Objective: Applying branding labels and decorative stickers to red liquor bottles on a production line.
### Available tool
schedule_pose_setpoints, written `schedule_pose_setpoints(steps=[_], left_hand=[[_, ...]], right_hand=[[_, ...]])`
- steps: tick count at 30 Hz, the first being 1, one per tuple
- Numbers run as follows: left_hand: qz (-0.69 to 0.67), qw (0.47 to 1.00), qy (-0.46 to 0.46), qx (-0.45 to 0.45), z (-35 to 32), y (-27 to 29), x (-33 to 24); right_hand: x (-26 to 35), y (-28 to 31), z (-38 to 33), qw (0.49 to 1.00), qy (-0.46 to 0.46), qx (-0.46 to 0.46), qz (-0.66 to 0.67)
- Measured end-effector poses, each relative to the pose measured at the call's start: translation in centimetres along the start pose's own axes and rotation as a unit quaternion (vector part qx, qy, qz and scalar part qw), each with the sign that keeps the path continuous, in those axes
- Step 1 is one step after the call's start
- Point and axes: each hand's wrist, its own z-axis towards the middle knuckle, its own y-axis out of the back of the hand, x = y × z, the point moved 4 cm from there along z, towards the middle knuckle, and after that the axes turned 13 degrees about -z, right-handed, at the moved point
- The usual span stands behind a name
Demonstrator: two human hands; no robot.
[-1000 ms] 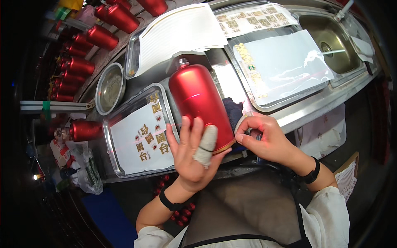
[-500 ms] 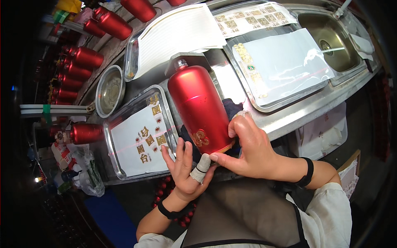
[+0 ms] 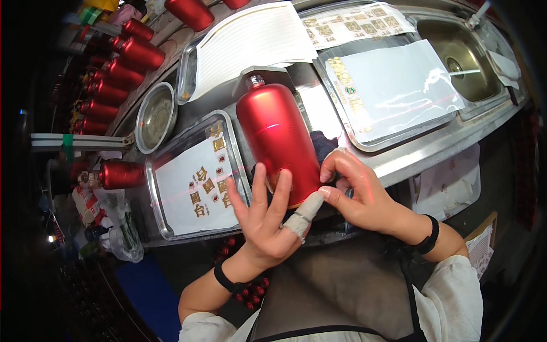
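Hands [image 3: 265, 231] [image 3: 360, 196] at red bottle [image 3: 274, 128], near gold-character decals [image 3: 208, 185].

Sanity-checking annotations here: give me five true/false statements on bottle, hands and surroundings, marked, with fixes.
1. The red bottle's neck points away from the person. True.
2. The left hand is clenched in a fist. False: its fingers are extended and spread.
3. A metal bowl stands right of the bottle. False: it is on the left.
4. A white sheet with gold characters lies in the left tray. True.
5. The sink is at the left. False: at the upper right.
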Motion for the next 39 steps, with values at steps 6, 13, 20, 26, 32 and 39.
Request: schedule_pose_setpoints(steps=[6, 13, 20, 26, 32, 39], left_hand=[[-0.016, 0.996, 0.065, -0.063, 1.6, -1.2, 1.0], [-0.110, 0.983, 0.077, -0.121, -0.9, -1.3, 2.8], [-0.120, 0.986, 0.094, -0.066, -4.9, -0.2, 2.4], [-0.153, 0.980, 0.112, -0.061, -6.2, -1.2, 2.4], [-0.153, 0.981, 0.101, -0.068, -6.2, -1.3, 2.5], [-0.159, 0.978, 0.114, -0.072, -6.3, -1.6, 2.3]], right_hand=[[-0.8, 0.1, -0.9, 0.997, -0.014, -0.024, 0.070], [1.1, 0.0, -0.9, 0.992, 0.096, -0.049, -0.058], [2.5, -1.4, 0.1, 0.953, 0.177, -0.115, -0.217], [2.8, -2.1, 0.5, 0.951, 0.154, -0.152, -0.222], [2.6, -1.5, 0.7, 0.957, 0.163, -0.137, -0.199], [2.3, -1.4, 0.8, 0.971, 0.160, -0.114, -0.134]])
